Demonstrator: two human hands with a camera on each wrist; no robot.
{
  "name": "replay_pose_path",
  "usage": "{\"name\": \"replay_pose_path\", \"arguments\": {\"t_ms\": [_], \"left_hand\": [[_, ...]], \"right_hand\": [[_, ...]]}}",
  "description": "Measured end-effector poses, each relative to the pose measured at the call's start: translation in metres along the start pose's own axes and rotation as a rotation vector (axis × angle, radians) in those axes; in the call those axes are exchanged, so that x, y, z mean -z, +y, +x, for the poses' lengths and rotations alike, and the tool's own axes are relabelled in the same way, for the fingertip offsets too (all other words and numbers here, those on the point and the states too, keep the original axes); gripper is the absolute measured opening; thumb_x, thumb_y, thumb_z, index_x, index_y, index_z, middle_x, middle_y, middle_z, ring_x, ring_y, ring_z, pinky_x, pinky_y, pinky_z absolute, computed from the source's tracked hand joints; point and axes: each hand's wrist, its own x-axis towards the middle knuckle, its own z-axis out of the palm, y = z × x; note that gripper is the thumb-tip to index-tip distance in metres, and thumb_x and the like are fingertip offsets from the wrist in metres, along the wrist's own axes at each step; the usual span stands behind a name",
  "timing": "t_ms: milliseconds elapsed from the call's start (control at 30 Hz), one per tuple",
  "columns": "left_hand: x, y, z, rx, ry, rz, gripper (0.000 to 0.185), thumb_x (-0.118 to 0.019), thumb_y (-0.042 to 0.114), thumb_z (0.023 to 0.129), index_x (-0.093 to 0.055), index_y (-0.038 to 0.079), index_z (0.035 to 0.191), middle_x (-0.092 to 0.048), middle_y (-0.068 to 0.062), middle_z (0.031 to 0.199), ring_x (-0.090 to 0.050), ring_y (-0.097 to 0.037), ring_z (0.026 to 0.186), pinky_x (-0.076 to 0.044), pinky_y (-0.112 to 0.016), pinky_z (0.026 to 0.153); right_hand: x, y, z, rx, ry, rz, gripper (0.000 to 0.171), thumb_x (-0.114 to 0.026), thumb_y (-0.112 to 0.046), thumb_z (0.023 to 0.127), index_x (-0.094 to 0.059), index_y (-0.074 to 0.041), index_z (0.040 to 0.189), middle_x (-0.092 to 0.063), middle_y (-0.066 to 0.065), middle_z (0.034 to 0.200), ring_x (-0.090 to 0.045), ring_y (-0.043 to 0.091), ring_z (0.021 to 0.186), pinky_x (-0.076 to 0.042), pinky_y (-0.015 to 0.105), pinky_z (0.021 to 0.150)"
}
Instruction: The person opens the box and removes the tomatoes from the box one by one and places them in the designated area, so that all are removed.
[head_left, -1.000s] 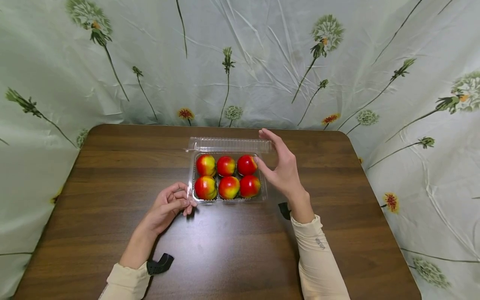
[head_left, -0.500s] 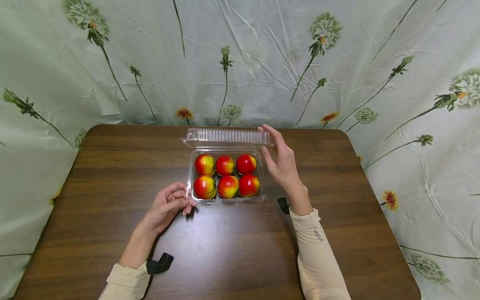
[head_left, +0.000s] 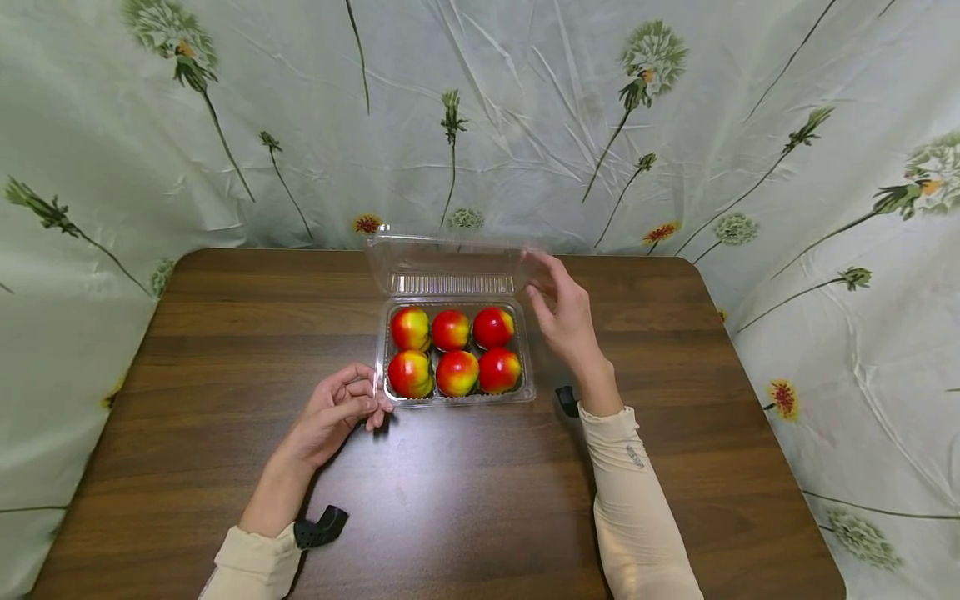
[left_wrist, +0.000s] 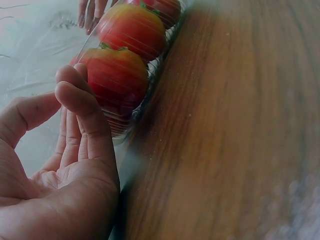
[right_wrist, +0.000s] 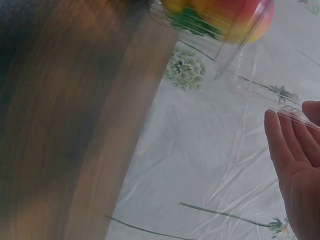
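Now right hand [head_left: 564,317] lifts lid [head_left: 450,258], fingers straight; clamshell [head_left: 454,398] holds six peaches [head_left: 453,350]

We see the right hand [head_left: 566,312] raising the clear lid [head_left: 450,254]; the left hand [head_left: 337,412] steadies the fruit tray [head_left: 454,398].

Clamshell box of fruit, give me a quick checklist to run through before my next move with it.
1. Lid raised clear of the fruit: ok, it stands up at the back hinge.
2. Right hand in contact with the lid's right edge: ok, fingers touch it.
3. Left hand steadying the clamshell tray at its near left corner: ok, fingertips on the rim.
4. All six fruits seated in two rows of three: ok.
5. Tray flat on the table: ok.
6. Lid hinge sound: cannot tell, the clear plastic hides it.
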Motion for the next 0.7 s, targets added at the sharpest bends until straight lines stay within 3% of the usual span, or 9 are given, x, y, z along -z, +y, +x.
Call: {"name": "replay_pose_path", "arguments": {"t_ms": [367,700], "left_hand": [[0.0,0.001,-0.001,0.012,0.002,0.007,0.022,-0.039,-0.017,0.095,-0.044,-0.006,0.114,-0.071,-0.017,0.092,-0.065,-0.022,0.068,-0.055,-0.026,0.063],[-0.001,0.002,-0.001,0.008,-0.002,0.007,0.024,-0.038,-0.017,0.095,-0.045,-0.004,0.113,-0.071,-0.016,0.093,-0.065,-0.023,0.069,-0.055,-0.026,0.063]], "right_hand": [[0.001,0.008,0.002,-0.06,-0.015,0.107,0.045,-0.066,0.014,0.085,-0.051,0.012,0.128,-0.057,0.029,0.128,-0.058,0.044,0.118,-0.051,0.056,0.093],[-0.002,0.013,0.004,-0.097,-0.019,0.103,0.044,-0.066,0.013,0.085,-0.052,0.012,0.127,-0.058,0.03,0.125,-0.058,0.044,0.115,-0.051,0.057,0.091]]}}
